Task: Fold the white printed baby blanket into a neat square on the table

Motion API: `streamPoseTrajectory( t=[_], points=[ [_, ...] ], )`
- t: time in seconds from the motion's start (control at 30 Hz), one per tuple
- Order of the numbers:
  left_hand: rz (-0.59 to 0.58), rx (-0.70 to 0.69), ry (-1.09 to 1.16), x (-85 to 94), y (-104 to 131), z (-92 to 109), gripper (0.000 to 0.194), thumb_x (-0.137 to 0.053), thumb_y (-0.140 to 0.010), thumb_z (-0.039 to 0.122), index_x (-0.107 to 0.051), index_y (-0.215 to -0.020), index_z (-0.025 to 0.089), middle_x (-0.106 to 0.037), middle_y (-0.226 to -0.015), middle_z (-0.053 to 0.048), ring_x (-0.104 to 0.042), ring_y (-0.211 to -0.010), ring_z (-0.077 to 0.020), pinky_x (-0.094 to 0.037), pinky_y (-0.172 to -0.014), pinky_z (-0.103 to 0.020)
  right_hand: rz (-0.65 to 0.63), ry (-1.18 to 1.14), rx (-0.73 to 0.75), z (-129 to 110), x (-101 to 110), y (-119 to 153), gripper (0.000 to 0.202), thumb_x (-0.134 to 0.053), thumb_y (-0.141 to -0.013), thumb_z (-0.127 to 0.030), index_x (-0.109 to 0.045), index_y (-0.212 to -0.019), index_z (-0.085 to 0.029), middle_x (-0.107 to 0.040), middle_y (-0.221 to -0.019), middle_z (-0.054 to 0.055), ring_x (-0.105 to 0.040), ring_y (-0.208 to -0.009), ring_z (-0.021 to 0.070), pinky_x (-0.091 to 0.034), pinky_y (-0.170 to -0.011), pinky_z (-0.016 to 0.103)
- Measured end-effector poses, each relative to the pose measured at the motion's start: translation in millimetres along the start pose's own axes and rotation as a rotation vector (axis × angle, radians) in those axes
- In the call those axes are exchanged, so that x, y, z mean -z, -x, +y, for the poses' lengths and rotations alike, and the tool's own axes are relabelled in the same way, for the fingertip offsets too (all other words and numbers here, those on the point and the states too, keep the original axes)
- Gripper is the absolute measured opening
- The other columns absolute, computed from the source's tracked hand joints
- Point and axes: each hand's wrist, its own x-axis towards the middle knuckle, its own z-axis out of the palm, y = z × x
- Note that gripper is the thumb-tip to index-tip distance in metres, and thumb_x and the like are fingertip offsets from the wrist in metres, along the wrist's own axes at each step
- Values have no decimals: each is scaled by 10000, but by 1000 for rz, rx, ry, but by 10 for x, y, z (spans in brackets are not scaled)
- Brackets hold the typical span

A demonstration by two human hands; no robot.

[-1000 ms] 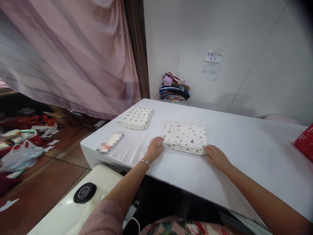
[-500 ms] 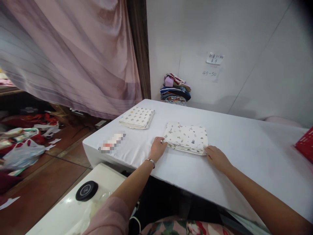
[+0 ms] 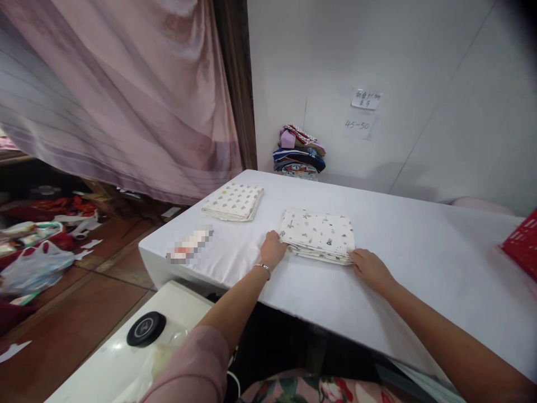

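A folded white cloth with small scattered prints lies on the white-covered table in front of me. Its layered near edge faces my body. My left hand pinches the cloth's near left corner, its fingers closed around the edge. At the near right corner, my right hand grips the layers between thumb and fingers. Further left on the table rests a second folded cloth, white with rows of grey shapes, apart from both hands.
A blurred-out flat item lies at the table's left end. Below it stands a white surface with a round black object. Stacked folded fabrics sit by the wall, and a red basket is at right. A pink curtain hangs at left.
My left hand has turned slightly and shifted up against the cloth's corner. The right hand keeps its place at the other corner. The whole view has moved a little.
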Motion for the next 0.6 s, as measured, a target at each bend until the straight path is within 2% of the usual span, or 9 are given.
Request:
streamPoseTrajectory(
  t=[0.1,0.23,0.4,0.6],
  points=[
    [-70,-60,-45,116,-79,-44,128,-546,-739,224,-516,-862,203,-615,-931,-49,-570,-821,-184,-388,-650,-263,-6,9,6,-3,28,-3,323,-420,-812,-140,-592,-1083,-172,-579,-1107,105,-524,-976,229,-390,-801,333],
    [-132,-107,-47,205,-123,-105,102,-520,-744,164,-548,-831,210,-644,-860,-25,-576,-788,-164,-384,-641,-242,-9,13,13,-28,74,-8,280,-417,-816,-141,-601,-1023,-179,-595,-1055,87,-531,-949,213,-382,-789,325],
    [-128,-191,-97,177,-50,-206,143,-512,-779,205,-564,-912,226,-652,-888,-14,-585,-791,-159,-398,-665,-246,14,2,16,-30,62,7,293,-402,-826,-144,-599,-1038,-187,-596,-1064,79,-533,-961,206,-382,-805,327],
    [-62,-435,-301,205,-11,-325,209,-472,-829,234,-550,-1024,238,-606,-1052,-19,-579,-907,-160,-418,-698,-251,53,-3,35,16,43,23,294,-404,-835,-155,-592,-1058,-189,-601,-1066,74,-540,-959,202,-387,-795,323]
  ],
)
